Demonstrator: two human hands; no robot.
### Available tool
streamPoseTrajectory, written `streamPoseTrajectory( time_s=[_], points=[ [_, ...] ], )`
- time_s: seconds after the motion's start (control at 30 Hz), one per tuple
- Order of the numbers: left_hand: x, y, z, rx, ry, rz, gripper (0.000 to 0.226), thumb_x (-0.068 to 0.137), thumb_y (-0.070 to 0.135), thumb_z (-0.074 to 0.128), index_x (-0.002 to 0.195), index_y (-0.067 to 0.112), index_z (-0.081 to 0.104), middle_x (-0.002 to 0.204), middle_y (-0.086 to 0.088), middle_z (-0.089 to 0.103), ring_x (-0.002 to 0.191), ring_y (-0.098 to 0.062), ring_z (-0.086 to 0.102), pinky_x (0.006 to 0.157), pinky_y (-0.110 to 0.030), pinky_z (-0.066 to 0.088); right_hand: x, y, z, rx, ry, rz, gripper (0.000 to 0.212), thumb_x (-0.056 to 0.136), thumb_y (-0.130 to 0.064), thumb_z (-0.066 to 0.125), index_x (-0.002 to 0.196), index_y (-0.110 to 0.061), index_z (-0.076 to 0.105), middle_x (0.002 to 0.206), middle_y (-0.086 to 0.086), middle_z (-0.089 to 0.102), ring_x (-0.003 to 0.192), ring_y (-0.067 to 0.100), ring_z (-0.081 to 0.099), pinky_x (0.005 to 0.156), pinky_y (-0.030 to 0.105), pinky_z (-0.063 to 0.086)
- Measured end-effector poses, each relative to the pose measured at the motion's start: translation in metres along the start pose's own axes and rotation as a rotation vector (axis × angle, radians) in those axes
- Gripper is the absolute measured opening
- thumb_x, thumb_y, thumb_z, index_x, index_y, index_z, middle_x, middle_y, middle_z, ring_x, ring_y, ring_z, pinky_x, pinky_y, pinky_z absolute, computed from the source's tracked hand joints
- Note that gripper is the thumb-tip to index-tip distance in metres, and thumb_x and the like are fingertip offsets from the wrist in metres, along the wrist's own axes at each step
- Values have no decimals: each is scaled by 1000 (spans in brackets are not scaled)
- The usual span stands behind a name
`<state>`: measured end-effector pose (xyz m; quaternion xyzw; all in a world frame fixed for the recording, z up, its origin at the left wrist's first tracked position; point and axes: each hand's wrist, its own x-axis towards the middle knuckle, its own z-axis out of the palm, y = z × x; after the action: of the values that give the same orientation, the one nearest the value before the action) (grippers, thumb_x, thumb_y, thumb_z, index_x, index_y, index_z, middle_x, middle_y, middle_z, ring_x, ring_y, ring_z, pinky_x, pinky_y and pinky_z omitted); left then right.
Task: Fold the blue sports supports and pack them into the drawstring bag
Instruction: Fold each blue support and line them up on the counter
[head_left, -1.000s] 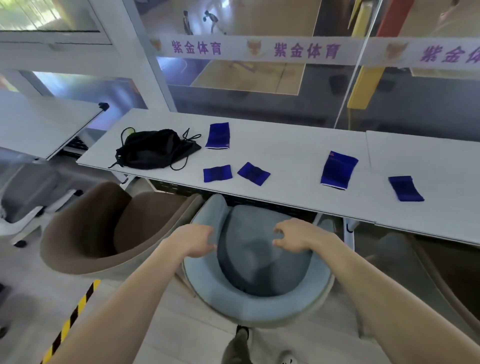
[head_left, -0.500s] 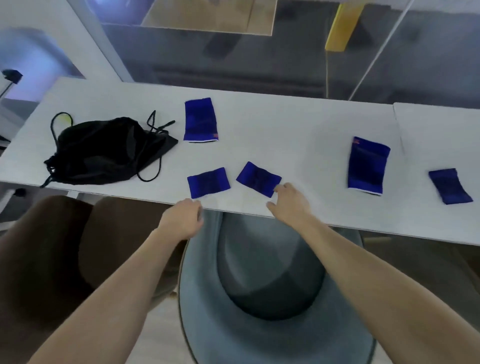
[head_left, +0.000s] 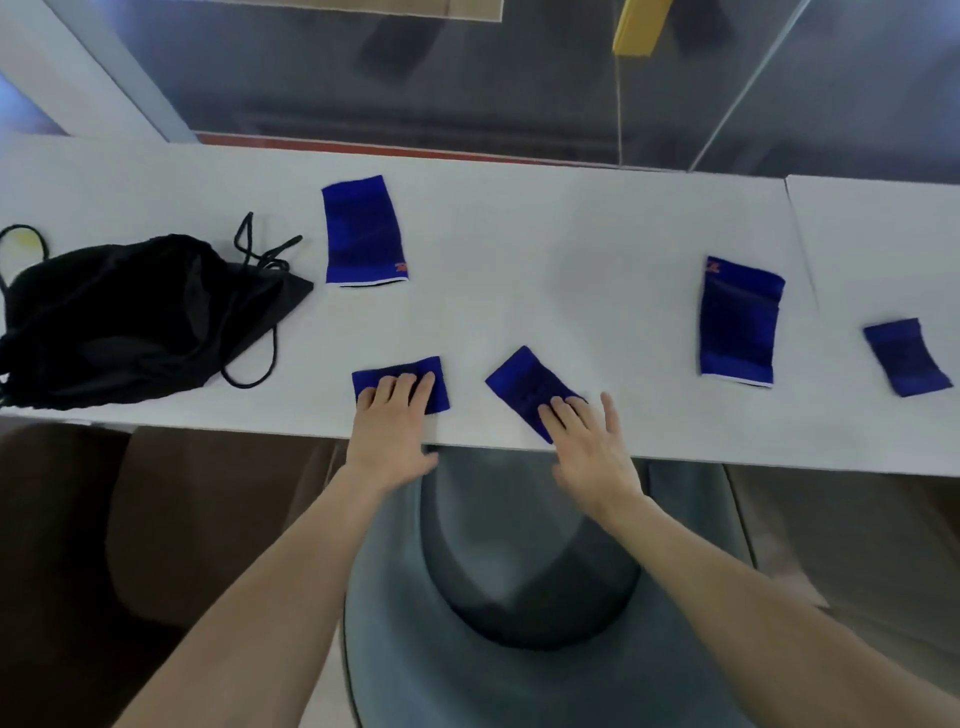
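Two small blue supports (head_left: 400, 383) (head_left: 530, 387) lie under flat left hand (head_left: 392, 426) and right hand (head_left: 589, 441).

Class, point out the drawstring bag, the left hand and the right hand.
drawstring bag (head_left: 130, 317): head view, middle of its black fabric.
left hand (head_left: 390, 431): head view, back of hand.
right hand (head_left: 592, 447): head view, back of hand.

Matt white table (head_left: 545, 249); cloth supports (head_left: 363, 228)

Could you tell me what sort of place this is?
Probably a desk area overlooking an indoor sports hall: a long white table against a glass wall, cushioned chairs tucked under it, and what seems a court floor below.
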<state>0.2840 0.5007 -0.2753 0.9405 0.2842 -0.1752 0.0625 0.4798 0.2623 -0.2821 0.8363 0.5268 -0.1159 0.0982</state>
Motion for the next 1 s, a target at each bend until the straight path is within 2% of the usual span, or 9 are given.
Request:
streamPoseTrajectory(
  time_s=[0.1, 0.2, 0.3, 0.43, 0.53, 0.6, 0.77, 0.9, 1.0],
  points=[
    [0, 16, 0, 64, 56, 1, 86, 79, 35, 87, 154, 14, 52, 146, -9, 56, 126, -35, 56, 101, -50, 50, -2, 17, 3, 75, 107, -27, 39, 88, -13, 71, 127, -16, 68, 121, 2, 65, 119, 34, 58, 123, 59, 32],
    [-7, 25, 6, 53, 103, -4, 62, 78, 11, 85, 136, 14, 63, 136, -11, 63, 114, -37, 60, 89, -51, 52, -15, 27, 1, 178, 183, -73, 28, 85, -2, 69, 109, -16, 74, 103, 0, 69, 100, 33, 64, 117, 54, 40],
    [-13, 32, 6, -57, 150, 31, 47, 82, 1, 78, 127, 13, 71, 127, -9, 69, 111, -37, 64, 89, -51, 55, -38, 35, -6, 331, 194, -31, 27, 83, -1, 68, 104, -17, 75, 98, -1, 74, 93, 32, 67, 115, 49, 43],
    [-23, 54, -19, -549, 206, -135, 12, 104, 14, 66, 113, 19, 72, 97, 2, 76, 88, -27, 69, 79, -40, 55, -77, 45, -31, 578, 280, 69, 24, 92, -7, 72, 114, -16, 71, 100, -2, 77, 94, 26, 67, 104, 35, 46],
    [-27, 82, -48, -881, 213, -241, 11, 108, 22, 68, 115, 17, 74, 100, 4, 78, 91, -20, 70, 81, -31, 47, -101, 56, -55, 665, 312, 111, 15, 99, -18, 74, 113, -19, 69, 101, -5, 76, 96, 23, 64, 93, 26, 39],
    [-35, 102, -63, -1013, 211, -269, 11, 110, 22, 66, 116, 18, 75, 102, 3, 79, 94, -20, 72, 85, -33, 50, -114, 64, -72, 718, 276, 127, 15, 101, -24, 75, 116, -22, 72, 105, -7, 77, 101, 18, 65, 91, 24, 39],
    [-76, 164, -95, -1199, 91, -112, 21, 115, 16, 56, 119, 26, 73, 94, 17, 84, 88, -1, 77, 81, -21, 58, -145, 82, -114, 983, 199, 89, 15, 98, -25, 80, 113, -25, 78, 105, -15, 81, 100, 2, 72, 91, 17, 51],
    [-105, 213, -120, -1232, 15, -2, 24, 117, 19, 54, 126, 21, 76, 112, 3, 86, 105, -24, 81, 93, -37, 62, -161, 100, -128, 994, 322, 8, 13, 92, -26, 86, 104, -21, 84, 111, -12, 78, 108, 7, 67, 98, 20, 49],
    [-121, 241, -136, -1248, -3, 63, 26, 118, 18, 53, 131, 18, 76, 117, 1, 85, 110, -19, 80, 95, -30, 62, -171, 116, -132, 998, 394, 13, 13, 89, -25, 89, 100, -18, 86, 129, -11, 71, 122, 5, 59, 101, 7, 37]
  ],
)
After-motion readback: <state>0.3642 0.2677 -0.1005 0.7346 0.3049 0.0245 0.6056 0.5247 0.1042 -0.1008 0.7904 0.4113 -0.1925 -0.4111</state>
